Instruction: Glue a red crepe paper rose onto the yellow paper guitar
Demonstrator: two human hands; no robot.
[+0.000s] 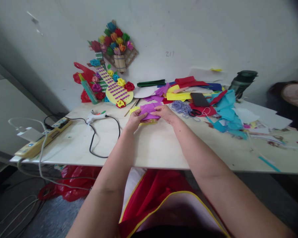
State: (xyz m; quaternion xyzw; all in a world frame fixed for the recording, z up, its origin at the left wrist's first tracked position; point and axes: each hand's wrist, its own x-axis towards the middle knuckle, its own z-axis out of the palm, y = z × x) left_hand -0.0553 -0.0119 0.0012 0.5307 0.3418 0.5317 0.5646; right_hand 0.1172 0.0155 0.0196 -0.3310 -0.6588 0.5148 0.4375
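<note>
A piece of purple crepe paper (149, 109) is held between both hands above the table (161, 152). My left hand (135, 119) pinches its left side, thumb on top. With the thumb and fingers closed, my right hand (164, 113) grips the right side. Yellow paper (149, 122) shows just under and behind the purple piece; whether the fingers touch it I cannot tell. Left of my hands lies a white glue gun (96, 117) with its black cord. To the right are a bundle of lilac yarn (181, 107) and black scissors (195, 113).
Behind my hands stand a ukulele-shaped craft (116, 91) with paper flowers and a green glue bottle (88, 91). A yellow power strip (44, 138) lies at left. Blue paper (224, 109), a dark phone (198, 99) and a dark green bottle (242, 82) are at right.
</note>
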